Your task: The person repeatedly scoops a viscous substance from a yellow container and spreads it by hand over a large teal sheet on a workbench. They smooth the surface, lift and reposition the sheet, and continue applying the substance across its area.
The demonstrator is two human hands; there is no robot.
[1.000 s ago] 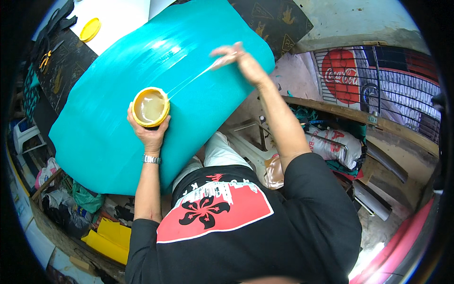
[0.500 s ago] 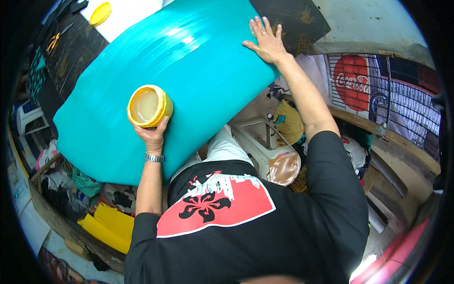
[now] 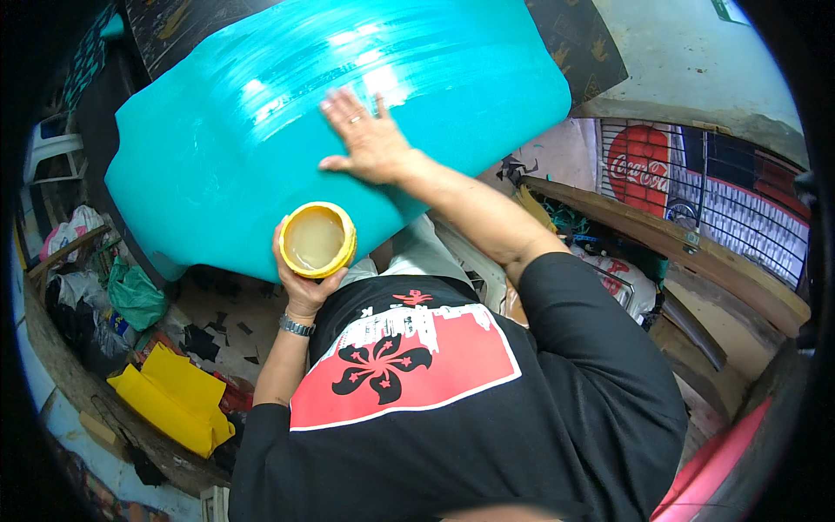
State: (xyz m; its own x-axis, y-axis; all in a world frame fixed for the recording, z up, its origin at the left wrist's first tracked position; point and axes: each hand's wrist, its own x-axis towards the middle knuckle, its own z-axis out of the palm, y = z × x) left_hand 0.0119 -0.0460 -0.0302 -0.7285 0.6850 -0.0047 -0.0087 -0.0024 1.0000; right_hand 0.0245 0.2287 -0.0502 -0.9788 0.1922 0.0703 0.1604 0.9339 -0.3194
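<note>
A large teal sheet (image 3: 217,165) spreads over the work table, with wet, shiny streaks across its far half. My left hand (image 3: 300,285) is wrapped round a yellow tub (image 3: 350,237) and holds it upright by the sheet's near edge. Inside the tub is a pale, cloudy paste (image 3: 315,242), seen from above. My right hand (image 3: 370,143) lies flat on the middle of the sheet with its fingers spread, holding nothing. Its fingertips reach the edge of the shiny streaks.
Dark patterned board (image 3: 591,43) shows beyond the sheet. At lower left lie folded yellow material (image 3: 174,396) and a green plastic bag (image 3: 137,296). A white plastic stool (image 3: 54,148) stands at far left. A wooden ledge (image 3: 687,248) and metal grille (image 3: 739,196) are on the right.
My right hand has swept from the sheet's far right corner to its middle. The left hand has drawn the tub nearer to me and slightly right. More shiny streaks show on the sheet.
</note>
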